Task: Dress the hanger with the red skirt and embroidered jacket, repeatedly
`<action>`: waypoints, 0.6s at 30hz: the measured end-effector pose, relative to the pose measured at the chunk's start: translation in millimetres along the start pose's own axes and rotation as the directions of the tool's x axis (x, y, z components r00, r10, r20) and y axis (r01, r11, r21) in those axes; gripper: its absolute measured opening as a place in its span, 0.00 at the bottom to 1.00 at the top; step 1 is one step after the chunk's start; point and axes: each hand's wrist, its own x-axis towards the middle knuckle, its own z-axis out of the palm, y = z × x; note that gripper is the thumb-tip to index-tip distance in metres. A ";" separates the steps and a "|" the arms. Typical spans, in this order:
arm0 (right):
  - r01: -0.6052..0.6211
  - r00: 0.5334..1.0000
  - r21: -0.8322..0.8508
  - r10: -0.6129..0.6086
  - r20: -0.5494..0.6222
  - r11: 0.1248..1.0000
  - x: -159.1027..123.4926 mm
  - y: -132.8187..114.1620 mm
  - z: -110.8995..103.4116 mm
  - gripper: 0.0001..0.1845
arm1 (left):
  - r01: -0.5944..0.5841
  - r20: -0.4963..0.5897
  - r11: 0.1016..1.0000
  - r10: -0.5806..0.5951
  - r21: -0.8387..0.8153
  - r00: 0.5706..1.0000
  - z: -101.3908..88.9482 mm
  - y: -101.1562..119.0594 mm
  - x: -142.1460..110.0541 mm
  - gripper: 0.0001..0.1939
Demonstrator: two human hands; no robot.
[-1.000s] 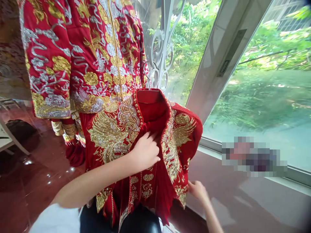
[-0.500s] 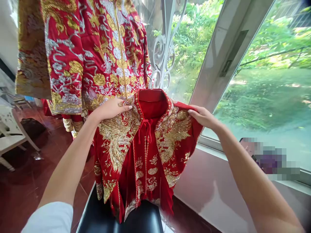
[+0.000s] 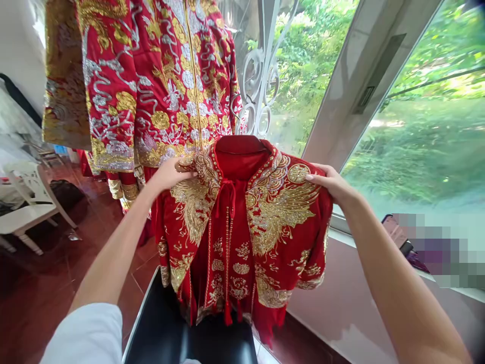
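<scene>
A red jacket (image 3: 280, 217) with gold bird-wing embroidery hangs upright in front of me, its hanger hook rising behind the stand collar. My left hand (image 3: 172, 174) pinches its shoulder on the left, thumb on the front and fingers out of sight behind. On the opposite shoulder, my right hand (image 3: 331, 184) grips the cloth in the same way. Between the open front edges shows a red inner panel (image 3: 238, 253) with gold motifs and tassels. A red cord is tied in a bow at the neck.
A larger red garment (image 3: 166, 86) with gold and silver embroidery hangs behind on the left. Below the jacket is a black padded seat (image 3: 182, 344). A white chair (image 3: 34, 207) stands at far left. A white scrolled metal frame (image 3: 261, 76) stands before the window (image 3: 417, 136).
The jacket's right side has been spread outward and lies flatter, its sleeve now showing. My right hand has moved right along with it. The view has shifted slightly.
</scene>
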 end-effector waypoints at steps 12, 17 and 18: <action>0.228 0.328 -0.952 -0.937 -0.122 0.204 -98.6 53.5 121.7 0.17 | 0.009 -0.709 0.938 0.256 0.348 0.657 181.1 -16.5 -101.6 0.38; -0.082 0.659 -0.976 -0.724 -0.204 0.200 -104.7 99.0 167.0 0.23 | -0.014 -0.686 0.926 0.290 0.378 0.668 186.2 -42.3 -120.5 0.13; -0.124 0.694 -0.973 -0.683 -0.225 0.195 -98.2 102.5 161.7 0.20 | -0.027 -0.658 0.915 0.310 0.403 0.686 180.6 -43.4 -121.5 0.10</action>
